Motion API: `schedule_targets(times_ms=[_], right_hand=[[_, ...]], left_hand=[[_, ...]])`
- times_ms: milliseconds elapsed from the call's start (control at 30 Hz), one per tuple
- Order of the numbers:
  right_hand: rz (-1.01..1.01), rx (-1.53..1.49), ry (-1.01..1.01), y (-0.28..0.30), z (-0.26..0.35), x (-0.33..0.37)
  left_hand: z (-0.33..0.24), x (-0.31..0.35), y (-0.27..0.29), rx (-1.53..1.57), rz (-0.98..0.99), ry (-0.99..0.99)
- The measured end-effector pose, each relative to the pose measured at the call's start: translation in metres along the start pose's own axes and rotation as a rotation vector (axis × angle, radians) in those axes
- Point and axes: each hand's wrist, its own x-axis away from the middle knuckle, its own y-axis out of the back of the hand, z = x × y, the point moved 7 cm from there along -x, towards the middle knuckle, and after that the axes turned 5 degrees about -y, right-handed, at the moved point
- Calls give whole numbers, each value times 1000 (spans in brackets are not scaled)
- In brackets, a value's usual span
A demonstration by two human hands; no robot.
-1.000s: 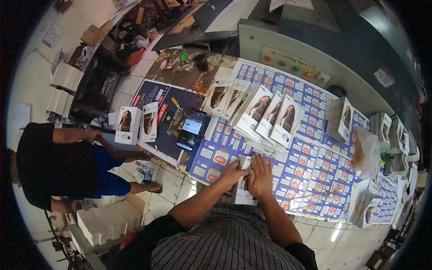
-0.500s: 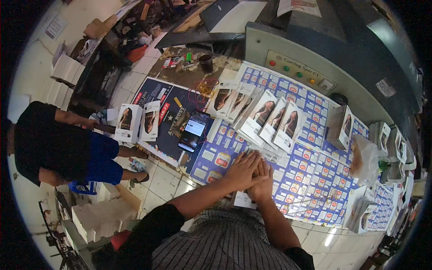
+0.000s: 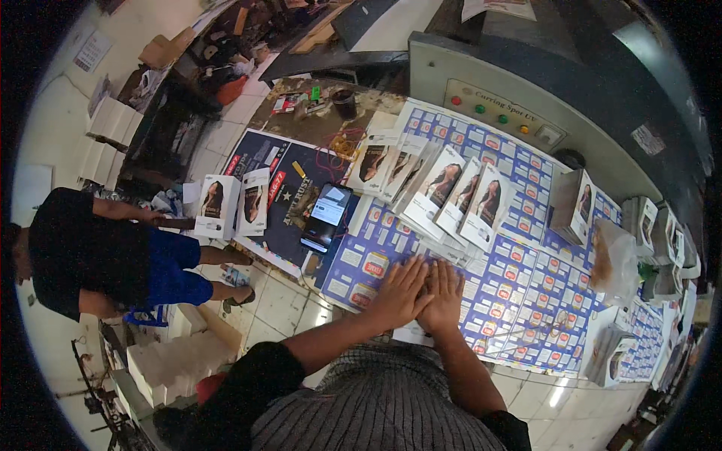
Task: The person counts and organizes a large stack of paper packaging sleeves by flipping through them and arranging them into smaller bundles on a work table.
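My left hand [image 3: 401, 292] lies flat near the front edge of the table, fingers stretched out and pointing away from me. Beside it, my right hand [image 3: 442, 299] is also flat, and the two thumbs are close together. A white printed piece [image 3: 413, 333], which looks like a flattened carton, shows from under my palms; the rest of it is covered. Just beyond my fingertips, a fanned row of white cartons [image 3: 435, 188], each printed with a long-haired figure, rests on the blue printed sheets [image 3: 519, 301] covering the table.
Left of the cartons lies a phone [image 3: 326, 218] with its screen lit. More carton stacks [image 3: 218, 207] stand at the left edge, and others [image 3: 574, 208] at the right near a plastic bag [image 3: 614, 263]. A machine panel [image 3: 496, 113] borders the back. Another person [image 3: 98, 252] stands at left.
My hands have moved from overlapping to lying side by side, with the left drawn slightly left and the fingers spread more. The other person's arm has shifted.
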Motion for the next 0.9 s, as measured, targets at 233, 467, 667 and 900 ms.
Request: schedule_targets(times_ms=[233,467,667,900], right_hand=[[-91,-72,-2,9,-1,2],[-128,-144,3,14,-3,-1],[-92,7,-43,6,-1,25],[-69,-26,-99,9,4,50]], left_hand=[[-5,17,2,-104,71,56],[-4,19,0,-139,80,88],[-2,16,-6,-171,99,105],[-6,13,-8,-142,79,93]])
